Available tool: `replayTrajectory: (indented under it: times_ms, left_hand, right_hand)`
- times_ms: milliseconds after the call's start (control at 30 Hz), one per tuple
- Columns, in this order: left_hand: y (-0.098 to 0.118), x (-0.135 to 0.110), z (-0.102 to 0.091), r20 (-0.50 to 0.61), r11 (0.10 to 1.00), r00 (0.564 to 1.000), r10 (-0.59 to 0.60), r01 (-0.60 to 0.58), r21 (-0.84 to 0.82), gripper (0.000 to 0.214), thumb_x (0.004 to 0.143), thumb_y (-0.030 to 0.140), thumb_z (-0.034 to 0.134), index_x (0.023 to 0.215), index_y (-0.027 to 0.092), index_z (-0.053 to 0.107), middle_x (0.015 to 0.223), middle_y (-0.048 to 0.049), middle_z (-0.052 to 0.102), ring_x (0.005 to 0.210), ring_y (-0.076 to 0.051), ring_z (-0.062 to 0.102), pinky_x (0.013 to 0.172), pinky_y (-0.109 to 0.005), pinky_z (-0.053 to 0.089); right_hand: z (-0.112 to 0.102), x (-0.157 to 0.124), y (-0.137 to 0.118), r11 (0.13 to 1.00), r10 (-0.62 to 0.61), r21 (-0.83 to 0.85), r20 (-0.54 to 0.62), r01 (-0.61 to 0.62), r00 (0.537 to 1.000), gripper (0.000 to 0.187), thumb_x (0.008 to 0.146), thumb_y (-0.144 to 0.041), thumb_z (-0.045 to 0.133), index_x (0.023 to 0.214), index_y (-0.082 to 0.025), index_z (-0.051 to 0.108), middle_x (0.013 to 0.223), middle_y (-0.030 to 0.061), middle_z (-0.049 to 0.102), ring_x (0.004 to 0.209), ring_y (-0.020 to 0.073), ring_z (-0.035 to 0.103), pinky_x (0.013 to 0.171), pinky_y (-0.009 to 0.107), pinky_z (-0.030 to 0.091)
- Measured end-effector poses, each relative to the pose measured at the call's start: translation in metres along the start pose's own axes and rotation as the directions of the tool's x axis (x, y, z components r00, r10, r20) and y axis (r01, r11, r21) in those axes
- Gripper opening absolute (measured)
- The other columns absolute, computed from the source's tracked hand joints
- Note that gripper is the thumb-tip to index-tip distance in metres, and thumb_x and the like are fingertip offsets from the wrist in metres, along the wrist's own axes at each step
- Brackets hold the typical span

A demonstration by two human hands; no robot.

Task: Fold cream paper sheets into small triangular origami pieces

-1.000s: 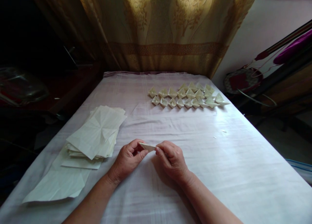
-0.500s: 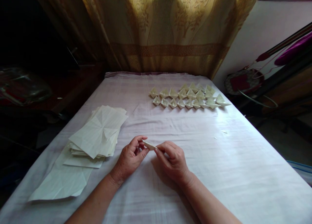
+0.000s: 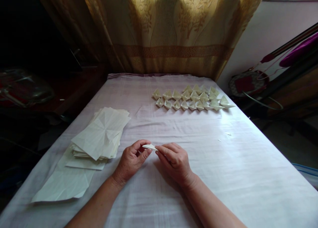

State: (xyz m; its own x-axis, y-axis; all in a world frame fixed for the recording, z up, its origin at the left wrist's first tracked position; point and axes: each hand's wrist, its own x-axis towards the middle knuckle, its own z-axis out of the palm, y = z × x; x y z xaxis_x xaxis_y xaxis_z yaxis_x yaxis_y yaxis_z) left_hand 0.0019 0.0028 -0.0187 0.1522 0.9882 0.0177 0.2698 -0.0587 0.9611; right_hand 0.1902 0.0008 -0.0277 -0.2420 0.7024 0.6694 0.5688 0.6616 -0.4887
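A small piece of folded paper, pale and narrow, is held between both hands above the middle of the cloth. My left hand pinches its left end between thumb and fingers. The right end sits in the closed thumb and fingertips of my right hand. To the left of the hands lies a stack of creased paper sheets, its top sheet marked with fold lines that meet in the middle. Farther off, rows of folded paper boats stand toward the right.
A pale checked cloth covers the surface. A loose long sheet sticks out under the stack. Tiny paper scraps lie at the right. Behind hangs a gold curtain; a bag is beyond the right edge.
The folded paper has tilted between my fingers, so more of its upper face shows. Both hands remain in nearly the same place, still gripping its ends.
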Motion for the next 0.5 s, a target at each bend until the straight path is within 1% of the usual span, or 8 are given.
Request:
replayTrajectory:
  times_ms: [133,233,400,500]
  left_hand:
    - [0.0008,0.0005,-0.0007,-0.015,0.999,1.0,0.021,-0.021,0.037,0.034,0.084,0.042,0.063,0.105,0.017,0.069,0.068,0.0009,0.064,0.059,-0.011,0.057,0.058,-0.02,0.047]
    - [0.0006,0.0008,-0.0001,-0.014,0.998,0.999,0.038,-0.037,0.057,0.033,0.084,0.04,0.062,0.106,0.017,0.07,0.069,0.0009,0.064,0.059,-0.011,0.057,0.057,-0.02,0.047]
    - [0.0012,-0.0002,0.0021,-0.009,0.987,0.992,0.128,-0.127,0.095,0.03,0.084,0.035,0.064,0.107,0.018,0.072,0.079,-0.0015,0.07,0.066,-0.012,0.062,0.063,-0.021,0.052]
    - [0.001,-0.0007,0.0031,0.001,0.978,0.986,0.169,-0.168,0.126,0.029,0.085,0.033,0.063,0.109,0.019,0.072,0.088,-0.0031,0.073,0.07,-0.013,0.064,0.068,-0.022,0.053]
  right_hand:
    - [-0.0007,0.0003,-0.0013,1.0,0.005,0.006,0.029,-0.005,1.0,0.015,0.094,-0.023,0.057,0.102,-0.021,0.07,0.083,0.0054,0.073,0.072,0.016,0.065,0.068,0.029,0.051]
    - [-0.0014,0.0002,-0.0016,1.0,0.017,0.025,0.051,-0.019,0.999,0.016,0.094,-0.024,0.056,0.101,-0.021,0.07,0.085,0.0058,0.073,0.073,0.0163,0.066,0.068,0.028,0.051]
    - [-0.0004,-0.0009,-0.0013,0.998,0.066,0.018,0.058,-0.067,0.996,0.014,0.095,-0.026,0.055,0.099,-0.021,0.068,0.084,0.0053,0.073,0.072,0.0156,0.065,0.068,0.027,0.051]
    - [0.0005,-0.0014,-0.0009,0.998,0.064,0.006,0.074,-0.065,0.995,0.015,0.095,-0.026,0.055,0.101,-0.02,0.067,0.084,0.0048,0.073,0.07,0.0152,0.065,0.067,0.027,0.05]
